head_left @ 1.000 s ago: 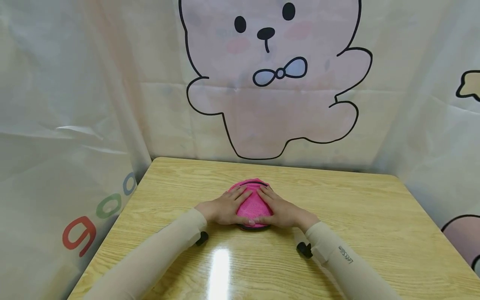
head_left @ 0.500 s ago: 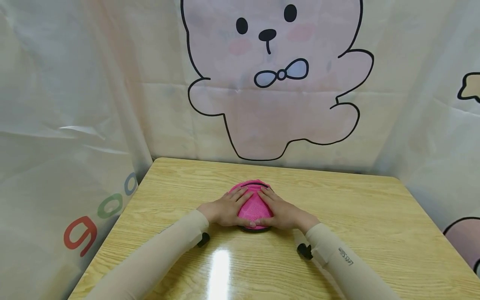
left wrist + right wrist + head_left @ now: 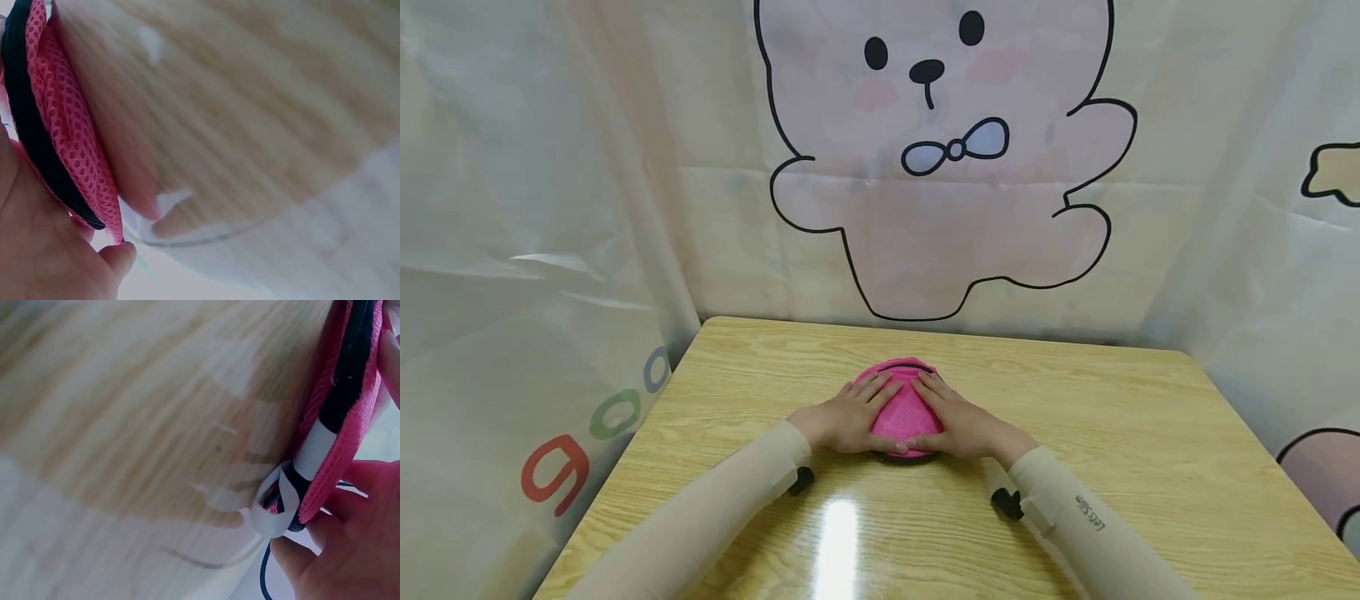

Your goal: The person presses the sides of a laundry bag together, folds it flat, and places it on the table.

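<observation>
A round pink mesh pouch (image 3: 904, 412) lies on the wooden table, toward its far side. My left hand (image 3: 848, 421) rests on the pouch's left part and my right hand (image 3: 966, 422) on its right part. Both have their fingers stretched forward over the mesh, and the thumb tips nearly meet at the near edge. A black zipper (image 3: 37, 134) runs along the pouch's side in the left wrist view. In the right wrist view, a white band (image 3: 315, 449) wraps the zipper edge, with a curled white loop (image 3: 275, 519) beside it. The pouch's contents are hidden.
The light wooden table (image 3: 1075, 400) extends on both sides of the pouch, with a bright reflection near its front. A printed curtain (image 3: 730, 242) hangs behind it and at both sides. A thin black cord (image 3: 264, 575) shows near my right hand.
Both hands stay on the pouch in the same pose. Only the head view has shifted slightly.
</observation>
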Demonstrator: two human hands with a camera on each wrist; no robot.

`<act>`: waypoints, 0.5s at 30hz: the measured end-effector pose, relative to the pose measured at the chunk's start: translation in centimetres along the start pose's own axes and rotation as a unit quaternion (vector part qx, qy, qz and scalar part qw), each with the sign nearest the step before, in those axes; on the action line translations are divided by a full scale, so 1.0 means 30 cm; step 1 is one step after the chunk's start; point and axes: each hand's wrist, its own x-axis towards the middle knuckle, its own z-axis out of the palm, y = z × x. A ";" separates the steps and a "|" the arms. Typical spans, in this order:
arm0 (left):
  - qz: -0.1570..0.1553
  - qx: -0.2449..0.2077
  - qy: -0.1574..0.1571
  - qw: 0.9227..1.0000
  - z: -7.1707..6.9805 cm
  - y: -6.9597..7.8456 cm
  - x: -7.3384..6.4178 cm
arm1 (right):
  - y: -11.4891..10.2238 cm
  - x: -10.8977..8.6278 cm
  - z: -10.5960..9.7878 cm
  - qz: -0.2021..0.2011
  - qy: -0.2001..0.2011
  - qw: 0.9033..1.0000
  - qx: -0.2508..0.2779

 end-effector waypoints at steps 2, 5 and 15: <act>0.001 0.006 0.003 1.000 0.000 -0.002 -0.003 | -0.003 0.000 0.000 -0.002 0.003 1.000 -0.004; 0.001 0.012 0.009 1.000 -0.001 -0.005 -0.012 | -0.008 0.004 0.000 -0.009 0.006 1.000 -0.014; 0.014 0.023 0.043 0.999 -0.005 -0.014 -0.030 | -0.023 0.011 -0.012 -0.020 0.014 0.999 -0.028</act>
